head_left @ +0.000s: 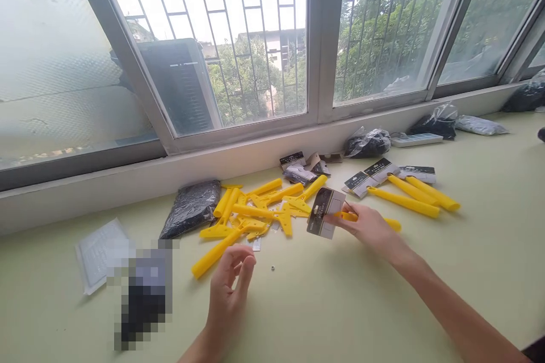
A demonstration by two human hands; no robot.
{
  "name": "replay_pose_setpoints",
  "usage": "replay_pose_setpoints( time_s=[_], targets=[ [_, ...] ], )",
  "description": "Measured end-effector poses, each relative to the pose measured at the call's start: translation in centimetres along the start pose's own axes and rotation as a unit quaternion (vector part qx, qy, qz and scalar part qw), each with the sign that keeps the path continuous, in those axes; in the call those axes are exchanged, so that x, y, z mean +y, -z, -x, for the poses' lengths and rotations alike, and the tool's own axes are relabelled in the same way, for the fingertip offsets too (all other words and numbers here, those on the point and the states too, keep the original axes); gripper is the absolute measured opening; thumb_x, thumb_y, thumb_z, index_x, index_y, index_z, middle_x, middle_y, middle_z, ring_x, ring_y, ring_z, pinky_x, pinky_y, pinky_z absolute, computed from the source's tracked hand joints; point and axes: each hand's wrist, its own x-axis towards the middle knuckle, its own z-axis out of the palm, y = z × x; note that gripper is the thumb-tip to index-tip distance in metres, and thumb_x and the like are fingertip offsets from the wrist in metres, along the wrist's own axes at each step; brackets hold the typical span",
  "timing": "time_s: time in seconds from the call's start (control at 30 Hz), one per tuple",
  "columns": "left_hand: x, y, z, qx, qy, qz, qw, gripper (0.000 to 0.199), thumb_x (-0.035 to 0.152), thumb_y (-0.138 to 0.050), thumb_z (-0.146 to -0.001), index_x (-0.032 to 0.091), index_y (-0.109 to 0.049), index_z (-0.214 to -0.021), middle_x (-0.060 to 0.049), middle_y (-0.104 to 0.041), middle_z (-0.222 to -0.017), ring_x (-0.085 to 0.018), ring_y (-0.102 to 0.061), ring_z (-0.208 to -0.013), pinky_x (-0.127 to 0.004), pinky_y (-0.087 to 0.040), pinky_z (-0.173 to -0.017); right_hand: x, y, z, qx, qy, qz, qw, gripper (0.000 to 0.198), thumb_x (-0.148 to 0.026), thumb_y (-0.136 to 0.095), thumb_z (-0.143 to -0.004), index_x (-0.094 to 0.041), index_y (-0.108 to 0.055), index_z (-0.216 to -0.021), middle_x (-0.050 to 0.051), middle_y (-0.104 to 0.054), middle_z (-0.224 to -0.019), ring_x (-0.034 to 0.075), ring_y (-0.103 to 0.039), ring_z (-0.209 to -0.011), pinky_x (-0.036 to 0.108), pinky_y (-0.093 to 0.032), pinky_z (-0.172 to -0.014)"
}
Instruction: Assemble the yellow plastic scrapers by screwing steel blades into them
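Observation:
My right hand is closed round a yellow scraper, whose handle end sticks out past the hand. A black-and-white header card is at the scraper's head, by my fingertips. My left hand hovers over the table, fingers loosely curled with a gap inside, and nothing shows in it. Just beyond it lies a pile of yellow scrapers with triangular heads, one handle pointing toward me. A tiny metal nut-like piece sits on the table between my hands.
Several carded yellow scrapers lie at the right. Loose cards rest near the window sill. A black bag, a clear plastic pack and a blurred dark object are at the left. More bags line the sill.

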Motion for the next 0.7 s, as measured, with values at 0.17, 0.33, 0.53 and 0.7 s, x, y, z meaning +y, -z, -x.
replay_pose_setpoints(
  time_s=[0.17,0.33,0.53,0.7],
  targets=[
    [0.2,0.2,0.0,-0.019,-0.069,-0.091,0.993,0.023,0.044,-0.066,-0.094,0.022,-0.068,-0.089,-0.007,-0.067,-0.088,-0.022,-0.061,-0.082,-0.028,-0.049,-0.069,3.8,2.8,-2.4,0.185,-0.055,0.047,0.980,0.082,-0.089,-0.067,-0.063,-0.014,-0.068,-0.097,0.022,-0.062,-0.099,0.037,-0.058,-0.081,0.049,-0.042,-0.072],
    [0.1,1.0,-0.8,-0.062,-0.158,-0.208,0.963,0.016,0.034,-0.057,-0.100,0.023,-0.062,-0.090,-0.005,-0.067,-0.089,-0.020,-0.062,-0.084,-0.027,-0.049,-0.072,1.3,0.3,-0.3,0.227,0.063,-0.035,0.971,0.066,-0.075,-0.029,-0.098,-0.018,-0.062,-0.106,0.014,-0.058,-0.105,0.025,-0.053,-0.080,0.040,-0.044,-0.080],
    [0.6,3.7,-2.5,-0.169,-0.098,-0.342,0.919,0.024,0.043,-0.048,-0.103,0.023,-0.059,-0.093,0.000,-0.060,-0.080,-0.015,-0.056,-0.068,-0.025,-0.048,-0.062,-2.3,-6.4,4.2,-0.093,0.192,-0.144,0.966,0.063,-0.060,-0.028,-0.108,-0.020,-0.064,-0.075,-0.002,-0.048,-0.061,0.014,-0.046,-0.056,0.026,-0.042,-0.058],
    [0.4,8.4,0.6,-0.190,-0.127,-0.440,0.869,0.023,0.049,-0.063,-0.095,0.029,-0.068,-0.107,-0.002,-0.068,-0.088,-0.017,-0.062,-0.070,-0.026,-0.053,-0.064,-2.0,-6.8,4.3,-0.172,0.234,-0.150,0.945,0.055,-0.050,-0.036,-0.109,-0.019,-0.059,-0.069,-0.005,-0.035,-0.056,0.012,-0.036,-0.054,0.025,-0.032,-0.055]
  ],
)
